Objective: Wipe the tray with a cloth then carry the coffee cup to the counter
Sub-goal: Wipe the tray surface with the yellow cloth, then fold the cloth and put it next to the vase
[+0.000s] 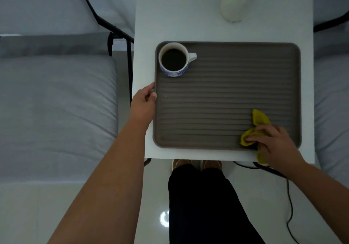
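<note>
A brown ribbed tray (226, 96) lies on a small white table (170, 17). In the tray's far left corner stands a white and blue coffee cup (173, 59) full of dark coffee, its handle pointing right. My left hand (145, 98) grips the tray's left rim, thumb on top. My right hand (273, 141) presses a crumpled yellow cloth (259, 119) onto the tray's near right corner; part of the cloth hangs over the table's front edge.
A cream-coloured vase-like object (238, 2) stands at the table's far right. A grey cushioned chair with a black frame (56, 102) is to the left, another seat to the right. A black cable (289, 206) runs across the glossy floor beside my legs.
</note>
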